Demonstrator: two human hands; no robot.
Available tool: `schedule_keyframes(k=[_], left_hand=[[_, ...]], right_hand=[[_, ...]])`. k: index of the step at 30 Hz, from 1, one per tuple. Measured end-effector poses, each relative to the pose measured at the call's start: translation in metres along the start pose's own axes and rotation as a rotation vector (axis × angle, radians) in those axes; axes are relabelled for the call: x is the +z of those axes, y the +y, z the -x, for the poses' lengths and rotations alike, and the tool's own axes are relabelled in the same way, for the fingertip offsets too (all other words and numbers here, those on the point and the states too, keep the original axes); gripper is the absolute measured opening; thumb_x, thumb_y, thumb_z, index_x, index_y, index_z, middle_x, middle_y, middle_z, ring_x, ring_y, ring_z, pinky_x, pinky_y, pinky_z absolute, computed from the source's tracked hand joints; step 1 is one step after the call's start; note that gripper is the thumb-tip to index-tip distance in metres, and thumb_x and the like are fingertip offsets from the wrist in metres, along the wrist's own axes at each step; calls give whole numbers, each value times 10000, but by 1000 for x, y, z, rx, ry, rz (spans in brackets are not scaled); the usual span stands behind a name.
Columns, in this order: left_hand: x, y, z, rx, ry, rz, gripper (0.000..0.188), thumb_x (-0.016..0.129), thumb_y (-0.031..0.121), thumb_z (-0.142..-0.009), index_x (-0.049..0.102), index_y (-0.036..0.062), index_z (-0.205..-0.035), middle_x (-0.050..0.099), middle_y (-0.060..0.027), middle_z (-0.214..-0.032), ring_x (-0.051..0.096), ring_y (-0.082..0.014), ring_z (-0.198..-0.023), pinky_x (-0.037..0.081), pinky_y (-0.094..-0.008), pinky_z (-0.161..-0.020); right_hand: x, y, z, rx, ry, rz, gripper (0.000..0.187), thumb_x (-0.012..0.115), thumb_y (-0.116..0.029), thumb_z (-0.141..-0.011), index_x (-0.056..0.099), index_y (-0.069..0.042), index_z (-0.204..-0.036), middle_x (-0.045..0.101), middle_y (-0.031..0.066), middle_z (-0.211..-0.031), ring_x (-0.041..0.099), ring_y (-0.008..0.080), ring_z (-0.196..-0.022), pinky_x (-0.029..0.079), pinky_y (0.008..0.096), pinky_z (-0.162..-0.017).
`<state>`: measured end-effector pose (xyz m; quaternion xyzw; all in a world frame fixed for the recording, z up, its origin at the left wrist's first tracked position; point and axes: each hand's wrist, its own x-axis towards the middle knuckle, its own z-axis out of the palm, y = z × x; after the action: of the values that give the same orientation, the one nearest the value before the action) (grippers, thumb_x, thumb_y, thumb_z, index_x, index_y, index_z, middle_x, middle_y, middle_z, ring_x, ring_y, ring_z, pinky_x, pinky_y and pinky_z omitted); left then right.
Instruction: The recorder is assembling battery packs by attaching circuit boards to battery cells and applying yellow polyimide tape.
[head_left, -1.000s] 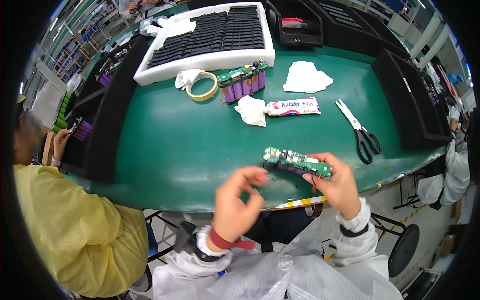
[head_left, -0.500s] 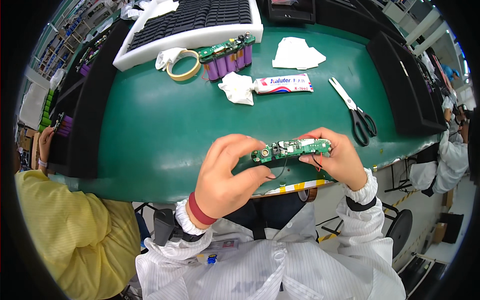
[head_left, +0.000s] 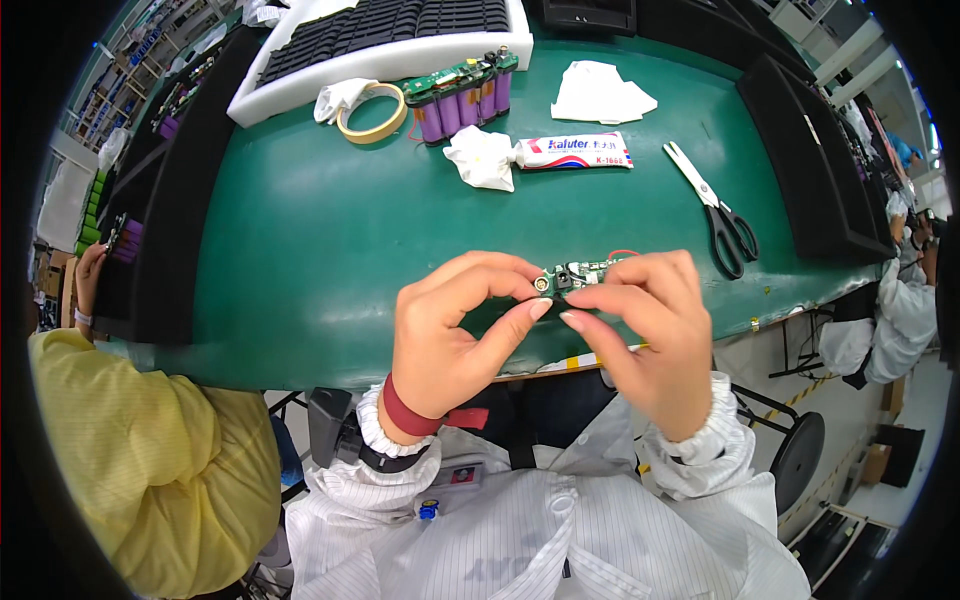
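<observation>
A narrow green circuit board (head_left: pixel 566 280) with small parts along its top is between my hands, near the front edge of the table. My left hand (head_left: pixel 440 330) pinches its left end with thumb and fingertips. Across its middle and right lies my right hand (head_left: pixel 655 335), thumb and index finger closed at the board's front side, close to the left thumb. A red wire (head_left: pixel 625 252) arches up behind the right fingers. The right end of the board, its underside and whatever lies between the right fingertips are hidden.
Farther back stand a purple battery pack (head_left: pixel 463 108), a tape roll (head_left: pixel 388 122), a crumpled wipe (head_left: pixel 480 158), a glue tube (head_left: pixel 577 151) and a white cloth (head_left: pixel 602 92). Scissors (head_left: pixel 712 205) lie right. Black bins (head_left: pixel 815 190) flank the table; a yellow-sleeved person (head_left: pixel 150 450) sits left.
My right hand has moved from the board's right end toward its middle, its fingertips now beside my left thumb. The dark wire at the front no longer shows clearly.
</observation>
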<state>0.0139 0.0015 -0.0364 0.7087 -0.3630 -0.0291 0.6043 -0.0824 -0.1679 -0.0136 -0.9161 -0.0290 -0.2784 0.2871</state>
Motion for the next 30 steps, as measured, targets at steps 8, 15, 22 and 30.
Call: schedule_keyframes(k=[8, 15, 22, 30], left_hand=[[-6, -3, 1, -66, -31, 107, 56, 691, 14, -824, 670, -21, -862, 717, -142, -949, 669, -186, -843, 508, -302, -770], [-7, -10, 7, -146, -63, 235, 161, 691, -10, -837, 633, -19, -987, 693, -151, -1062, 634, -162, -940, 471, -284, -829], [7, -15, 7, -106, 22, 169, 246, 754, -18, -782, 627, -4, -992, 673, -80, -997, 621, -139, -918, 455, -269, -799], [14, -9, 4, -145, 78, 150, 266, 758, -28, -764, 628, 0, -994, 650, -47, -954, 607, -121, -894, 450, -261, -775]], right_hand=[[8, -6, -5, 81, 39, 11, 140, 771, -69, -731, 678, -106, -829, 593, 15, -847, 516, 211, -812, 367, 342, -743], [4, -2, -6, 169, 71, -115, 114, 710, 16, -733, 635, -27, -808, 583, 86, -840, 560, 217, -779, 434, 315, -700], [8, -3, -9, 201, 107, -157, 124, 696, 17, -704, 610, -39, -773, 583, 88, -802, 561, 240, -747, 437, 337, -642], [10, -6, -17, 212, 73, -96, 101, 699, -33, -742, 610, -61, -780, 576, 46, -805, 570, 216, -737, 385, 343, -700]])
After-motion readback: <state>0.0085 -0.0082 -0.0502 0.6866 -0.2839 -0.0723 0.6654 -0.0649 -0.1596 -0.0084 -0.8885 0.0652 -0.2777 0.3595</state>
